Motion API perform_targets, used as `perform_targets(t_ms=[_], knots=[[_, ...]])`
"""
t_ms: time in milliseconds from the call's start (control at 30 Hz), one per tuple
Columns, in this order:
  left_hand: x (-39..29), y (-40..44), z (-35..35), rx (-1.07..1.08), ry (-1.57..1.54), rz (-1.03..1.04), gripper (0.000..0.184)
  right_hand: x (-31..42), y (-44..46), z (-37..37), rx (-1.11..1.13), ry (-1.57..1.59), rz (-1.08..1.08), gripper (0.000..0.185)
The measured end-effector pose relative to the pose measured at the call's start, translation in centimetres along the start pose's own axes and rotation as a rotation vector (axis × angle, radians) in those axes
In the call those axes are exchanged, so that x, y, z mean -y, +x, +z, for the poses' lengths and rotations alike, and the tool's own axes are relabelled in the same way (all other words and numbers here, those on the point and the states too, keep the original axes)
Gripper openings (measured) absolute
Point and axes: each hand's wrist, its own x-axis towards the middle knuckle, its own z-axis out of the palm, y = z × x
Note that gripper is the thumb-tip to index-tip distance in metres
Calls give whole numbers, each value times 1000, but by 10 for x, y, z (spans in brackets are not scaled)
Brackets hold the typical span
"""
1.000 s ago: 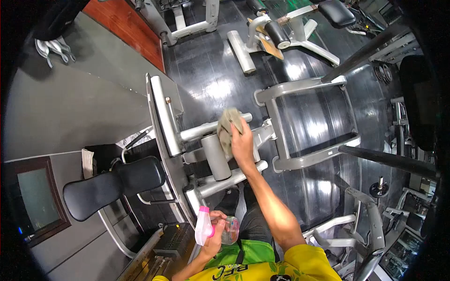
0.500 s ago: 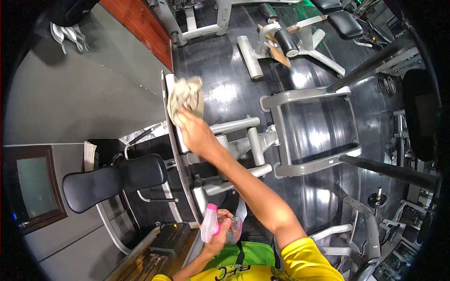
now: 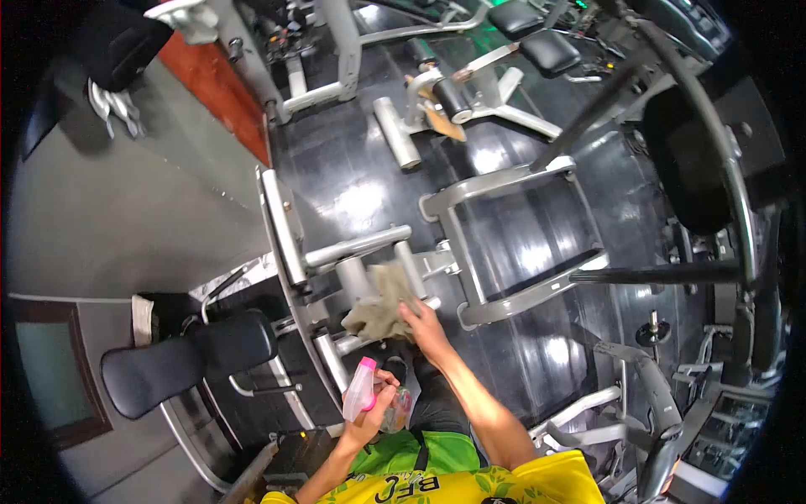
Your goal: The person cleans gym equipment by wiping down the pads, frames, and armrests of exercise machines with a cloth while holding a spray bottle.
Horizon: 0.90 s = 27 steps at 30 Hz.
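Observation:
My right hand (image 3: 426,330) grips a beige cloth (image 3: 382,307), which hangs loose over the grey metal frame (image 3: 357,249) of a gym machine. The cloth hides part of that frame and its roller. Close to my body, my left hand (image 3: 374,412) is wrapped round a clear spray bottle (image 3: 396,409) with a pink and white spray head (image 3: 360,391). The spray head points up and to the left.
A black padded seat (image 3: 189,353) stands at the left beside a grey wall (image 3: 143,210). Right of the frame is a grey floor-level frame (image 3: 470,244). Another bench (image 3: 550,52) is at the top, and more machines (image 3: 646,395) stand at the lower right.
My right hand has moved the cloth from the machine's upright tube at the upper left down and right, closer to my body. My left hand still holds the bottle. The view has shifted.

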Motion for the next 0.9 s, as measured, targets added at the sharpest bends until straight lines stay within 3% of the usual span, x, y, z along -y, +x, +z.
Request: perform_targets(t_ms=[33, 100, 300, 433, 533, 600, 900], knots=[[-3, 0, 3, 8, -33, 11, 18, -6, -12, -14, -24, -2, -20, 37], [-9, 0, 10, 85, -40, 27, 19, -17, -41, -39, -354, 565, 111, 40], [-32, -3, 40, 294, 29, 131, 20, 9, -126, -90, -346, 809, -75, 41], [-27, 2, 49, 478, 92, 224, 28, 26, -178, -110, -343, 708, -229, 41], [-37, 1, 66, 522, 153, 259, 28, 37, -197, -122, -552, 512, -315, 44], [-43, 3, 80, 535, 146, 272, 27, 51, -208, -135, -570, 426, -345, 43], [-44, 15, 135, 328, 71, 287, 18, 88, -238, -225, -633, 84, -455, 30]])
